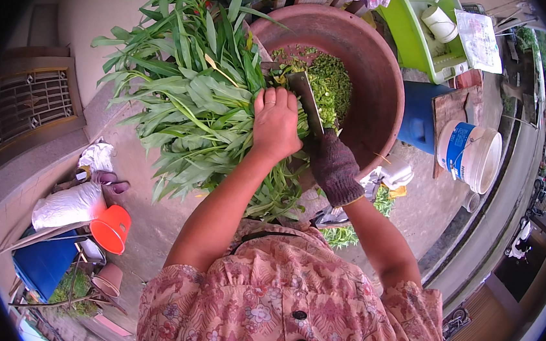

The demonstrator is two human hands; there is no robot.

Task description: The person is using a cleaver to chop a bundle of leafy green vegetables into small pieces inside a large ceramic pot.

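My bare left hand [277,122] presses down on a large heap of long-leaved greens [196,95], its fingers curled over the stems near their cut end. In my right hand [334,163], which wears a dark knitted glove, is a cleaver [307,100] with a broad dark blade, just right of my left fingers. The blade lies at the end of the bunch, above a wide reddish-brown plastic tub [379,72]. Finely chopped greens [331,85] lie in the tub, beyond and right of the blade. The surface under the bunch is mostly hidden by leaves.
A lime-green basin [402,31] holding a white container stands at the upper right. Right of the tub are a blue drum [419,115] and a white bucket [469,156]. More greens [342,236] lie below my right forearm. An orange-red bucket [111,229] and a white sack [67,206] are at lower left.
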